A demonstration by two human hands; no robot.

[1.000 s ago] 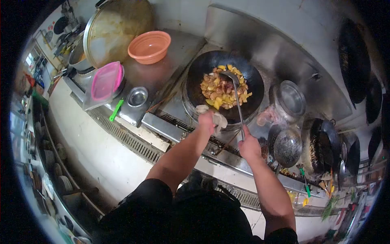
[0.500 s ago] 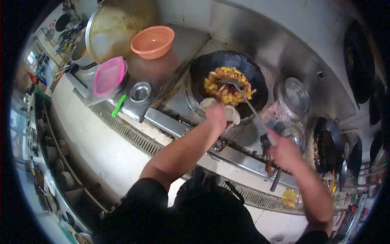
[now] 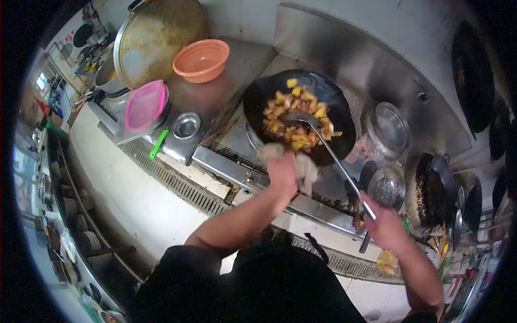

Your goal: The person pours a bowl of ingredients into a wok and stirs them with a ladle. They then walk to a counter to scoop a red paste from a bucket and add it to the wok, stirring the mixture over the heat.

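Note:
A black wok (image 3: 340,107) sits over the burner, with browned meat-like chunks and yellow pieces (image 3: 308,100) inside. At its near rim, my left hand (image 3: 283,175) is closed on a folded, beige cloth (image 3: 307,175); the cloth and hand hide the part of the rim they grip. My right hand (image 3: 385,226) is wrapped round the handle end of a long metal ladle (image 3: 340,164). The ladle's bowl rests among the food near the wok's middle.
Left of the wok are an orange plastic basin (image 3: 200,62), a small metal bowl (image 3: 187,126), a green-handled tool (image 3: 159,142) and a pink-rimmed container (image 3: 145,106). A large lid (image 3: 161,43) leans behind them. To the right stand a lidded metal pot (image 3: 392,126) and a mesh strainer (image 3: 386,187).
The wok has tipped and shifted slightly left, with my left hand lower. The food is more spread and mixed, and a dark patch has blended in. The ladle has moved slightly left and down.

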